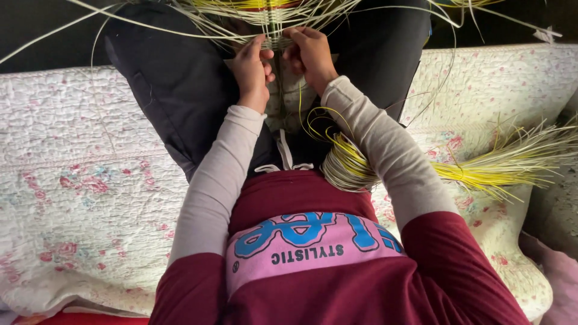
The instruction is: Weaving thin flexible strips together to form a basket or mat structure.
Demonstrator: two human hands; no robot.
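I sit on a quilted floral bedspread (84,180) with dark trousers on my legs. A woven piece of pale and yellow straw strips (274,27) rests between my knees at the top of the view, its loose strands fanning outward. My left hand (251,66) pinches strips at the left side of the weave. My right hand (310,51) grips strips at the right side, close to the left hand. A bundle of yellow and pale strips (481,168) lies under my right arm, reaching out to the right across the bedspread.
The bedspread's far edge meets a dark floor (42,36) at the top. A grey surface (557,198) and a pink cloth (560,283) lie beyond the bedspread on the right. Thin loose strands (421,102) arc over my right knee.
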